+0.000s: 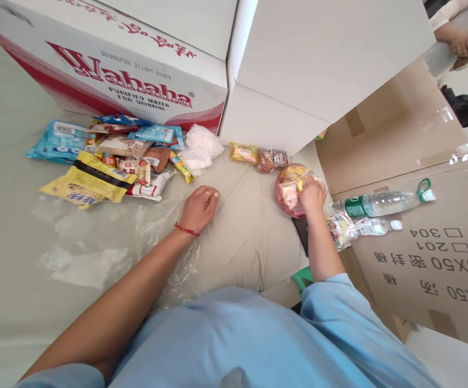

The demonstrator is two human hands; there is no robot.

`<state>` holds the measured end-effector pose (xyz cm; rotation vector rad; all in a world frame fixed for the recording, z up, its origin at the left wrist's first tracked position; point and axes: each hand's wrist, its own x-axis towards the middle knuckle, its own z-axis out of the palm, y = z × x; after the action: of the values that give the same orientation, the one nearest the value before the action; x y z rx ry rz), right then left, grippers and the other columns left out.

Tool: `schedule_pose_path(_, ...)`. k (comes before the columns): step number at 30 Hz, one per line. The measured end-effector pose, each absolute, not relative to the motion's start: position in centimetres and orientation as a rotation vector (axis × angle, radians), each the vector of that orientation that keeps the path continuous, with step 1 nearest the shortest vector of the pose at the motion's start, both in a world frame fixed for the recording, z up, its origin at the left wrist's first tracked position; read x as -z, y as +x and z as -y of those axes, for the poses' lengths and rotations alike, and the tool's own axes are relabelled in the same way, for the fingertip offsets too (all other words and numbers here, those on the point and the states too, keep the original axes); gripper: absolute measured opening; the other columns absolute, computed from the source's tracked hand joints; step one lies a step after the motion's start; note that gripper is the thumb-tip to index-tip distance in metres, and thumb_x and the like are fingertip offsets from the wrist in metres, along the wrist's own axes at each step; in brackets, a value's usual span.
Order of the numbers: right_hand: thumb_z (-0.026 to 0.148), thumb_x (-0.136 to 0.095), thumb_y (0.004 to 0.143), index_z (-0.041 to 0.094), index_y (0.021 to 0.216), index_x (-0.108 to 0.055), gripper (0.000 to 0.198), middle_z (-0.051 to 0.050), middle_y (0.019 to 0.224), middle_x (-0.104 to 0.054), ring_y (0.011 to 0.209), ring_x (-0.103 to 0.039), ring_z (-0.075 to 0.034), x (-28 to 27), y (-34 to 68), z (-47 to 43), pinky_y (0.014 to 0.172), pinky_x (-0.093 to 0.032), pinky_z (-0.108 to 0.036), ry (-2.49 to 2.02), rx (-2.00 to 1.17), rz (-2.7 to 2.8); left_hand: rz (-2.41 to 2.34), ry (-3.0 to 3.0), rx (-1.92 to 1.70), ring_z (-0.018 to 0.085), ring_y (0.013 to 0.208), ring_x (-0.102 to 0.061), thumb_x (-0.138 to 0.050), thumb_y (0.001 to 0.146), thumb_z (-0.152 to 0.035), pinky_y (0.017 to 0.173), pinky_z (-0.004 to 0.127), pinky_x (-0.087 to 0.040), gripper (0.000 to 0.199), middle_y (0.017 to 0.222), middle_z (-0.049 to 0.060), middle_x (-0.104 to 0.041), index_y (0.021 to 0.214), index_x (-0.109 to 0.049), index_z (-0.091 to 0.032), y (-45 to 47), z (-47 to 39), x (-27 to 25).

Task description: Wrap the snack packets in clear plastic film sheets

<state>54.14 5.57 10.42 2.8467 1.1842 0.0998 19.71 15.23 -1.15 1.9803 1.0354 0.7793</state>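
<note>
My right hand (314, 195) is over a round red bowl (279, 198) of small wrapped snacks, its fingers closed on a yellow snack packet (301, 184). The fingertips are partly hidden by the hand itself. My left hand (200, 207), with a ring and a red string bracelet, rests curled in a fist on the beige cloth, and nothing shows in it. Left of it lies a pile of snack bags, among them a yellow bag (103, 177) and a blue bag (60, 141). Between pile and bowl, small wrapped snacks (244, 153) stand in a row against a white box.
A Wahaha carton (137, 81) and a white box (323, 59) stand at the back. Right are a brown carton (428, 237), a large water bottle (391, 203) and a smaller bottle (375, 227). Clear plastic (92, 258) lies left. Another person's hand (462, 43) shows top right.
</note>
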Motion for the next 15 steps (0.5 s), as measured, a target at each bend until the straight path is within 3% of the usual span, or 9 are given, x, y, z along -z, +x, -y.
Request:
schedule_pose_path(6,0.032,-0.04,0.101,0.014,0.131,-0.065,0.043,-0.023,0.131,-0.061,0.124,-0.051,-0.037,-11.0,52.8,-4.7,0.105,-0.039,-0.052,2.904,-0.325,-1.31,-1.052,1.942,-0.793,0.024,0.101,-0.067,-0.037,0.102,-0.042,0.097,0.04,-0.053,0.039,0.105,0.009,-0.072,0.094,-0.068,-0.021,19.6,-15.1,0.8)
schedule_pose_path(9,0.032,-0.03,0.106,0.015,0.13,-0.064,0.046,-0.02,0.134,-0.059,0.127,-0.053,-0.032,-12.2,51.0,-5.8,0.109,-0.038,-0.046,2.991,-0.506,-1.553,-1.048,1.931,-0.793,0.023,0.1,-0.067,-0.036,0.103,-0.043,0.097,0.04,-0.053,0.04,0.105,0.009,-0.072,0.093,-0.068,-0.021,19.6,-15.1,0.8)
schedule_pose_path(12,0.035,-0.025,0.109,0.019,0.13,-0.063,0.046,-0.015,0.125,-0.067,0.119,-0.061,-0.027,-12.2,48.7,-9.6,0.103,-0.043,-0.037,2.929,-0.174,-1.854,-1.061,1.923,-0.789,0.023,0.101,-0.067,-0.036,0.103,-0.043,0.097,0.039,-0.053,0.039,0.105,0.008,-0.073,0.092,-0.067,-0.022,19.7,-15.1,1.0)
schedule_pose_path(15,0.034,-0.032,0.108,0.011,0.125,-0.066,0.044,-0.021,0.118,-0.071,0.113,-0.065,-0.03,-11.5,48.0,-15.0,0.098,-0.045,-0.037,2.82,0.188,-1.691,-1.062,1.931,-0.768,0.024,0.101,-0.067,-0.035,0.103,-0.043,0.096,0.039,-0.053,0.039,0.105,0.009,-0.073,0.092,-0.067,-0.022,19.8,-15.2,1.1)
